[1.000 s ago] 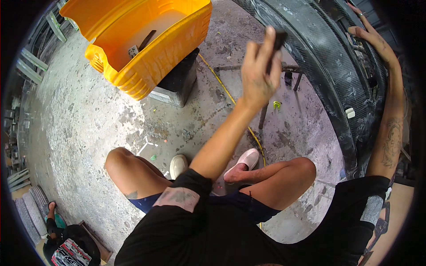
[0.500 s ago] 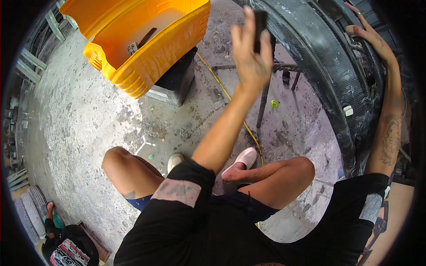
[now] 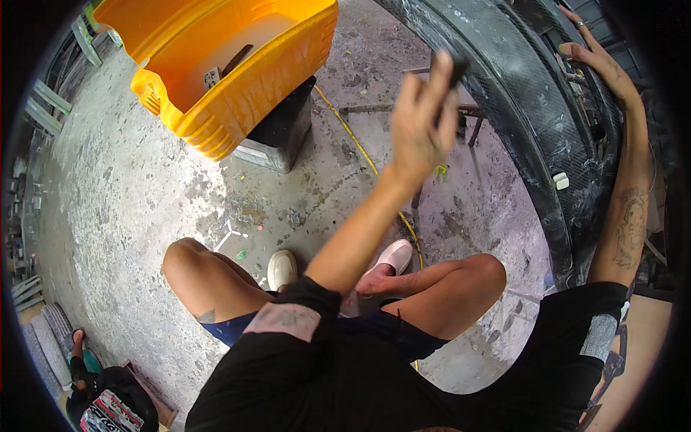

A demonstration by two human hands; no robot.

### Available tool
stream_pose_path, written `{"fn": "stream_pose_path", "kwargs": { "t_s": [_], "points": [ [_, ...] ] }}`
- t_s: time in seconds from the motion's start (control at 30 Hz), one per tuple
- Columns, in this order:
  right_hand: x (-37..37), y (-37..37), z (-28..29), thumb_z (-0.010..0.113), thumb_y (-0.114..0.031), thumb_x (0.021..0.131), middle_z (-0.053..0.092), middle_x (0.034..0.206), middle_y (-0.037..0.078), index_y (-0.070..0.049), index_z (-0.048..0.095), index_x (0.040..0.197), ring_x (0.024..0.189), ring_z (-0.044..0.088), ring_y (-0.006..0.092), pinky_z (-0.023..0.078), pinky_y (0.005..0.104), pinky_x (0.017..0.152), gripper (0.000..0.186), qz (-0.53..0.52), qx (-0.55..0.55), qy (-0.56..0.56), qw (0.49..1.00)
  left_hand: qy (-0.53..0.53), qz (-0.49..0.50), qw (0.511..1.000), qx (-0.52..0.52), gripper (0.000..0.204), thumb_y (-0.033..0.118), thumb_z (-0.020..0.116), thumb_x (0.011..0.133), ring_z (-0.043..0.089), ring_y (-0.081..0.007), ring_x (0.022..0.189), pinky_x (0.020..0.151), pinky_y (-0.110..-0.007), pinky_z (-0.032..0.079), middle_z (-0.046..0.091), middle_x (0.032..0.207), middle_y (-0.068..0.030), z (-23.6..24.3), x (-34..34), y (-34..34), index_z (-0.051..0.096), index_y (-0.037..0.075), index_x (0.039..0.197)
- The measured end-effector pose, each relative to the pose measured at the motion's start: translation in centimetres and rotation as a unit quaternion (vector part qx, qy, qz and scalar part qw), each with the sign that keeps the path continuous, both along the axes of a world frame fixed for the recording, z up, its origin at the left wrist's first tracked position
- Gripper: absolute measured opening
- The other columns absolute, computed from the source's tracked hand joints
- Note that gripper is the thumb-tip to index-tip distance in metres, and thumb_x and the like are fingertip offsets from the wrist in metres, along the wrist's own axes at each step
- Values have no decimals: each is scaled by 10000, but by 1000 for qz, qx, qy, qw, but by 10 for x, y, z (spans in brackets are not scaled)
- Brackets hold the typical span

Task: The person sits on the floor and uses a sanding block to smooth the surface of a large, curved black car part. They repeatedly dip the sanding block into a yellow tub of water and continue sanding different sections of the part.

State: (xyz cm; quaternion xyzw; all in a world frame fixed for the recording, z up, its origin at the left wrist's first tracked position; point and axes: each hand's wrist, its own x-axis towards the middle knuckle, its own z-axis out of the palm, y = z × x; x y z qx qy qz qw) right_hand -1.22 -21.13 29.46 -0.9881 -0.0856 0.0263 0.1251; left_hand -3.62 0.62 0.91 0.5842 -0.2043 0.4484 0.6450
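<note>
My left hand (image 3: 423,133) is closed on a small dark block (image 3: 455,70), held by the edge of a long black panel. Motion smears its fingers, and most of the block is hidden behind them. The curved panel (image 3: 529,86), which looks like a car bumper, has a carbon-like weave and pale dusty smears. At its far right side my right hand (image 3: 604,65) lies over the edge, thumb and fingers spread apart. A small whitish piece (image 3: 561,181) sits on the panel's lower part.
To the left, a yellow tub (image 3: 245,93) holding cloudy liquid and a dark strip stands on a black box (image 3: 284,137). A yellow hose (image 3: 353,133) crosses the stained floor. Dark stand bars (image 3: 374,109) show under the panel. Another person (image 3: 108,392) is at the lower left, beside tyres (image 3: 47,349).
My left hand has moved right and toward me along the panel's edge with the dark block. The right hand keeps its place on the panel. The whole view has shifted slightly.
</note>
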Motion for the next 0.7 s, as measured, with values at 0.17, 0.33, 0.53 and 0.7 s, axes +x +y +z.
{"fn": "stream_pose_path", "kwargs": {
  "t_s": [0.17,0.33,0.53,0.7],
  "points": [
    [-2,6,-3,688,-87,913,652,1159,181,-124,172,1604,956,694,214,569,377,864,864,-84,74,43,993,14,34,997,-67,686,-22,662,910,508,-271,828,719,-367,463,481,861,-136,14,24,6,443,52,1557],
    [-3,5,-1,677,-69,909,666,1087,179,-127,172,1601,872,682,202,566,357,829,859,-60,87,34,994,20,-48,999,8,649,5,713,888,497,-238,807,760,-300,454,529,901,-126,1,6,2,513,9,1506],
    [-1,-13,-5,686,-71,909,669,1162,248,-118,167,1598,1029,698,239,569,401,905,864,-82,139,55,985,-52,146,988,-17,695,-24,677,899,521,-292,736,696,-337,498,487,888,-145,15,38,-1,464,75,1553],
    [-7,0,-6,680,-85,917,680,1165,265,-108,127,1607,1031,703,279,573,426,920,884,-85,219,84,968,-78,54,995,20,622,-12,682,893,533,-311,796,752,-371,486,542,934,-169,23,54,11,526,51,1492]
  ]
}}
